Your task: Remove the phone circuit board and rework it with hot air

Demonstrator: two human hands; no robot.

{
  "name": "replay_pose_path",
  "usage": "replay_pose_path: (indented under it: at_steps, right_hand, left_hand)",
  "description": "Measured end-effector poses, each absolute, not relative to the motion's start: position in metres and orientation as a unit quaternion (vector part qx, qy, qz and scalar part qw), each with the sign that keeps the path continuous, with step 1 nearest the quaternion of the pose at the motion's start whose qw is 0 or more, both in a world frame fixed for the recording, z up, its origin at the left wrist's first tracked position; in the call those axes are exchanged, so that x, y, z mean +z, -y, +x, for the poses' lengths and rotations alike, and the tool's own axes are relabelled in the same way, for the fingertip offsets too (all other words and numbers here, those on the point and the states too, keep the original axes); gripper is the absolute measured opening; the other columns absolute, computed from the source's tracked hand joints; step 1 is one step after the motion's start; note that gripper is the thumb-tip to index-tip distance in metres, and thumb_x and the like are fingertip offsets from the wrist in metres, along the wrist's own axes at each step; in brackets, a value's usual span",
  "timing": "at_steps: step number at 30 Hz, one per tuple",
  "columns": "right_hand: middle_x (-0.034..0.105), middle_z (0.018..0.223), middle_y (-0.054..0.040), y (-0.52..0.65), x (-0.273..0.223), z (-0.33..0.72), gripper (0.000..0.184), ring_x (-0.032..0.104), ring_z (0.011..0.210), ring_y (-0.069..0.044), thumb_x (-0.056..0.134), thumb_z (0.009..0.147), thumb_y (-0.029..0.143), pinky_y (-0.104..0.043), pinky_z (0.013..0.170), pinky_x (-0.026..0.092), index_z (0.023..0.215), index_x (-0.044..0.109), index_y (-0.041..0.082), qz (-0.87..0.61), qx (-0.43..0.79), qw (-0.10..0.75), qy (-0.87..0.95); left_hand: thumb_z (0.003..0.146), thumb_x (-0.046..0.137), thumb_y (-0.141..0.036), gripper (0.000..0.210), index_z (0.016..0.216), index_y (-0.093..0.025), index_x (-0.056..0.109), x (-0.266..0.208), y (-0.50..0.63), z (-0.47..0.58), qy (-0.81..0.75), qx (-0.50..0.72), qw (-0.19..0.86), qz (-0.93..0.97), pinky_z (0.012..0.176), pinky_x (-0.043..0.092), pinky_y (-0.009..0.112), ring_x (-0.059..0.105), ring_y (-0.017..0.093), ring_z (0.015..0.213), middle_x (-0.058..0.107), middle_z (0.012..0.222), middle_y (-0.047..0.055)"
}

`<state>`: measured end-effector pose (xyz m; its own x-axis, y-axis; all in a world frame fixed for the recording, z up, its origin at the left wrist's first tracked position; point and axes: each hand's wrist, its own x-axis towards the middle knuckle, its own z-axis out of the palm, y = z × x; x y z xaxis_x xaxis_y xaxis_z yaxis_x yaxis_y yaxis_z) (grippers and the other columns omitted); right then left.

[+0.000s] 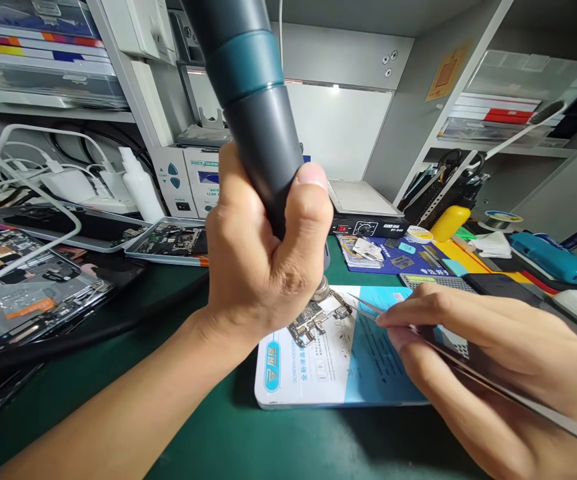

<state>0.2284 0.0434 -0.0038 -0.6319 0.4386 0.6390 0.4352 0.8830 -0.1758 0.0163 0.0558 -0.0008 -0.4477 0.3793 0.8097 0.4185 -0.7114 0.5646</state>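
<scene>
My left hand point(268, 253) is wrapped round the dark handle of a hot air gun point(263, 127). Its metal nozzle point(324, 291) points down at a phone circuit board point(313, 323), close above it; whether they touch I cannot tell. The board lies on a white and blue box point(288, 393), partly hidden by my left hand. Fine metal tweezers point(368, 309) sit pinched between the thumb and fingers of my right hand point(468, 353). Their tips are apart, just right of the board's edge.
A hot air station point(188, 177) and a small heating plate point(368, 213) stand at the back. Opened phones point(33, 287) and a tray with a board point(168, 240) lie left. A thick black hose point(133, 320) crosses the green mat point(208, 427). A teal case point(553, 257) lies right.
</scene>
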Motion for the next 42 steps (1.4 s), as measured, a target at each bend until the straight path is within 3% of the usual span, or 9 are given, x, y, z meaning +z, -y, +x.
replay_pose_path:
  at_steps: [6, 11, 21, 27, 32, 36, 42]
  right_hand:
    - [0.076, 0.075, 0.0026, -0.0384, 0.003, 0.2281, 0.021, 0.071, 0.057, -0.017, 0.062, 0.086, 0.008, -0.026, 0.044, 0.048, 0.083, 0.067, 0.028, -0.285, 0.1, 0.365, 0.881]
    - [0.077, 0.074, 0.003, -0.0431, 0.0019, 0.2262, 0.023, 0.07, 0.054, -0.016, 0.061, 0.086, 0.006, -0.027, 0.044, 0.045, 0.091, 0.067, 0.028, -0.245, 0.132, 0.331, 0.902]
    - [0.077, 0.073, 0.0034, -0.0431, 0.0021, 0.223, 0.014, 0.069, 0.056, -0.016, 0.059, 0.092, 0.018, -0.026, 0.045, 0.045, 0.085, 0.067, 0.028, -0.303, 0.135, 0.36, 0.872]
    - [0.075, 0.072, 0.0047, -0.0428, 0.0014, 0.2235, 0.015, 0.068, 0.056, -0.015, 0.059, 0.091, 0.017, -0.026, 0.046, 0.045, 0.085, 0.067, 0.028, -0.301, 0.138, 0.361, 0.872]
    - [0.07, 0.066, 0.0059, -0.0432, 0.0035, 0.226, 0.016, 0.058, 0.05, -0.012, 0.06, 0.091, 0.018, -0.024, 0.047, 0.043, 0.08, 0.066, 0.028, -0.308, 0.138, 0.364, 0.868]
    - [0.07, 0.066, 0.0058, -0.0453, 0.0037, 0.2254, 0.015, 0.061, 0.051, -0.012, 0.06, 0.09, 0.016, -0.024, 0.046, 0.043, 0.081, 0.066, 0.027, -0.297, 0.15, 0.344, 0.878]
    - [0.072, 0.07, 0.0051, -0.0474, 0.0018, 0.2255, 0.014, 0.063, 0.054, -0.013, 0.06, 0.09, 0.016, -0.024, 0.049, 0.045, 0.084, 0.066, 0.026, -0.3, 0.151, 0.345, 0.877]
  left_hand:
    - [0.087, 0.061, -0.04, 0.02, 0.089, -0.024, 0.049, -0.0023, -0.0581, 0.0139, 0.38, -0.764, 0.029, -0.52, 0.049, 0.047, 0.033, 0.059, 0.017, 0.049, 0.059, 0.063, -0.003]
    - [0.087, 0.06, -0.038, 0.019, 0.087, -0.024, 0.048, -0.0006, -0.0567, 0.0116, 0.416, -0.746, 0.076, -0.514, 0.054, 0.047, 0.032, 0.058, 0.014, 0.05, 0.06, 0.066, -0.002]
    - [0.089, 0.066, -0.04, 0.022, 0.088, -0.023, 0.052, -0.003, -0.0601, 0.0059, 0.405, -0.75, 0.062, -0.519, 0.046, 0.043, 0.031, 0.054, 0.014, 0.048, 0.058, 0.063, -0.002]
    - [0.089, 0.067, -0.038, 0.018, 0.088, -0.024, 0.054, -0.0019, -0.0593, 0.0069, 0.395, -0.751, 0.077, -0.524, 0.047, 0.045, 0.031, 0.057, 0.015, 0.05, 0.06, 0.063, -0.002]
    - [0.091, 0.066, -0.038, 0.017, 0.089, -0.024, 0.056, -0.0009, -0.0575, 0.008, 0.383, -0.756, 0.061, -0.527, 0.044, 0.043, 0.031, 0.055, 0.015, 0.048, 0.06, 0.062, -0.002]
    - [0.092, 0.063, -0.04, 0.019, 0.091, -0.023, 0.055, -0.0005, -0.057, 0.0091, 0.389, -0.756, 0.031, -0.526, 0.041, 0.041, 0.03, 0.057, 0.015, 0.047, 0.06, 0.062, -0.001]
    - [0.088, 0.064, -0.036, 0.017, 0.085, -0.022, 0.054, 0.0015, -0.0592, 0.0077, 0.413, -0.757, 0.104, -0.495, 0.045, 0.04, 0.03, 0.053, 0.012, 0.048, 0.056, 0.062, -0.002]
